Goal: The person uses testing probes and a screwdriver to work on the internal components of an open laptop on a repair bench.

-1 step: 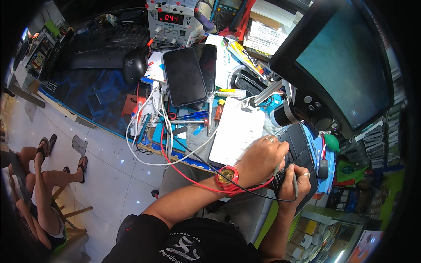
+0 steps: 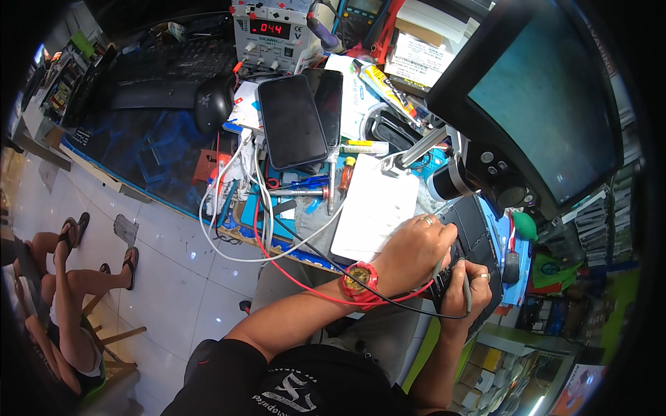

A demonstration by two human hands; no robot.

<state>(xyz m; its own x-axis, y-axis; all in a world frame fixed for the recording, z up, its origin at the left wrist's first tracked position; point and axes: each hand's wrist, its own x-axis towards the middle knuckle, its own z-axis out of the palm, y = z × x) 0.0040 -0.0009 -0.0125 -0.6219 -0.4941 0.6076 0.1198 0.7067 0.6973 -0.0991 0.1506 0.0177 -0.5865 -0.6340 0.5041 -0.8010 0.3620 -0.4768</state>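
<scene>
My left hand (image 2: 416,246), with a red watch (image 2: 359,279) at its wrist, is closed around a slim grey test probe (image 2: 438,265) that trails a red lead (image 2: 305,283). Close beside it, my right hand (image 2: 458,295) pinches a second grey test probe (image 2: 467,295) with a black lead (image 2: 409,306). Both hands are over a flat black device (image 2: 479,232), which looks like an opened laptop. The probe tips are hidden by my fingers, so contact cannot be made out. The lens of a microscope (image 2: 447,182) hangs just beyond my hands.
A large microscope screen (image 2: 548,104) leans over the right. A white pad (image 2: 368,215) lies left of the device. Two phones (image 2: 295,121), screwdrivers and tangled white cables (image 2: 257,258) crowd the bench before a power supply (image 2: 267,52). Someone sits (image 2: 66,312) at far left.
</scene>
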